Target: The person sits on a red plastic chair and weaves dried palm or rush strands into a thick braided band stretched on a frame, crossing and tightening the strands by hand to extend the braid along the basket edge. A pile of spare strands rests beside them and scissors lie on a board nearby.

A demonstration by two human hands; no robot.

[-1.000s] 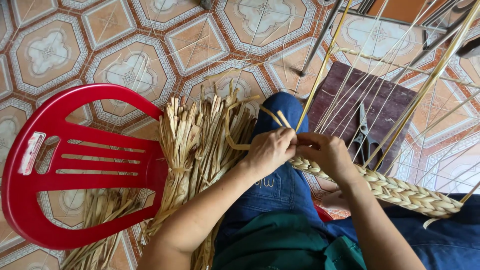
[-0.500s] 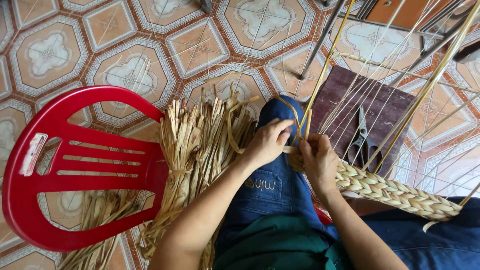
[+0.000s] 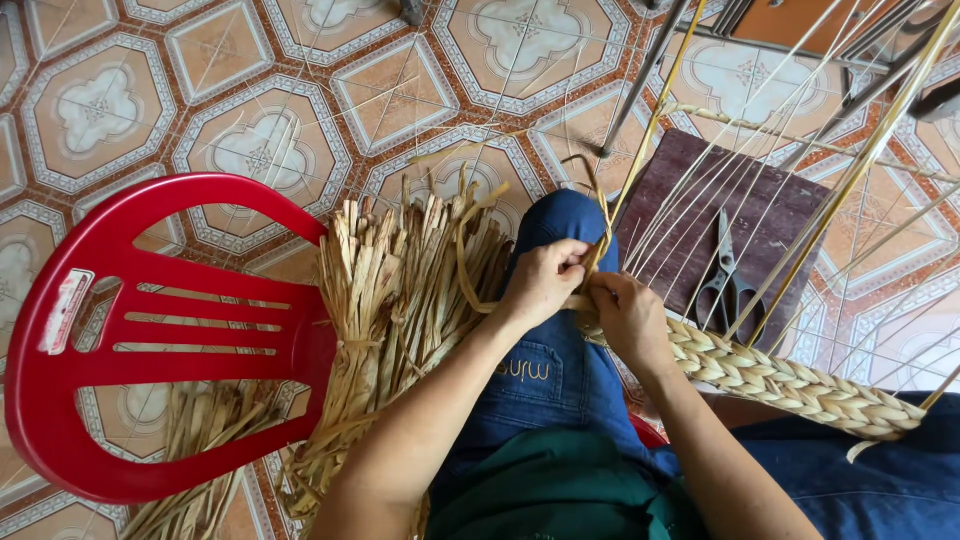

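Observation:
My left hand point(image 3: 543, 282) and my right hand point(image 3: 625, 317) meet over my knee, both pinching dried straw strands at the working end of a thick plaited straw braid point(image 3: 790, 380). The braid runs from my hands to the lower right across my jeans. Long pale strands point(image 3: 800, 200) fan up and to the right from my fingers. A loose strand curls left from my left hand toward a bundle of dried straw point(image 3: 400, 310).
A red plastic chair point(image 3: 130, 340) lies at the left, with the straw bundle against it and more straw beneath. Black scissors point(image 3: 725, 285) rest on a dark brown board point(image 3: 680, 230). Patterned floor tiles point(image 3: 250, 90) and metal legs point(image 3: 640, 70) lie beyond.
My hands have drawn closer together at the braid's end and shifted slightly up over the knee; the view has moved a little.

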